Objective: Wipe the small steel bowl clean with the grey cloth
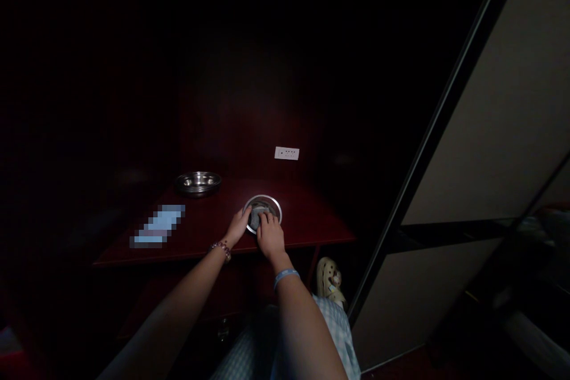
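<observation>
Steel bowl (pixel 262 204) | near front edge of dark red surface (pixel 312 222) | left hand (pixel 239 227): pinching its left rim | right hand (pixel 271 237): fingers inside, over grey cloth-like piece (pixel 255 218), cannot tell whether pinching | stacked steel dishes (pixel 198 184): farther back, left

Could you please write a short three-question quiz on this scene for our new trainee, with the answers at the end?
1. Multiple choice: which arm wears the blue wristband?
A. Left
B. Right
C. Both

2. True or false: the white socket panel is on the back wall, above the level of the reddish tabletop.

3. Fill the gap: the left hand holds the metal bowl by its ____, while the right hand reaches inside.

Key: 1. B; 2. True; 3. rim
</observation>
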`<state>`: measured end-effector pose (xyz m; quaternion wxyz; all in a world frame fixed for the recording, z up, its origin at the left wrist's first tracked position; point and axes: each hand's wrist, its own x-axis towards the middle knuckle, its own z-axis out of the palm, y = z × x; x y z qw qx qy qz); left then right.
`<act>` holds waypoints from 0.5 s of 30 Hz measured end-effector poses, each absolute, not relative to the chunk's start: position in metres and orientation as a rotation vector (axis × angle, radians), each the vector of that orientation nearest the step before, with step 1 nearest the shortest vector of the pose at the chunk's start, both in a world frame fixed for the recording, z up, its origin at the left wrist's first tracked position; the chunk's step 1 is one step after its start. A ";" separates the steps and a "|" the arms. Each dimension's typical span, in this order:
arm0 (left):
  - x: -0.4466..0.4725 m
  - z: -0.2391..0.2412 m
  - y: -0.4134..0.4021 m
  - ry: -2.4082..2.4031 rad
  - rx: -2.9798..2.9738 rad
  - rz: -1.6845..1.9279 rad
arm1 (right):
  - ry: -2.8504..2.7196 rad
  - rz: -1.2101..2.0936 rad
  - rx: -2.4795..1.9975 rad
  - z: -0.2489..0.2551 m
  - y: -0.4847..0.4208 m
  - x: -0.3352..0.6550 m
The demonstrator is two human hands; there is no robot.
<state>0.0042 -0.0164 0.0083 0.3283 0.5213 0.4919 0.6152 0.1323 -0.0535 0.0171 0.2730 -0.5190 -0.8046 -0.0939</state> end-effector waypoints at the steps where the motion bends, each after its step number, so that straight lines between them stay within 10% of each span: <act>1: 0.004 0.008 -0.017 1.285 1.370 1.611 | -2.166 -0.254 -1.394 0.017 -0.053 0.132; 15: 0.004 0.008 -0.016 1.255 1.374 1.597 | -2.188 -0.414 -1.380 0.025 -0.053 0.133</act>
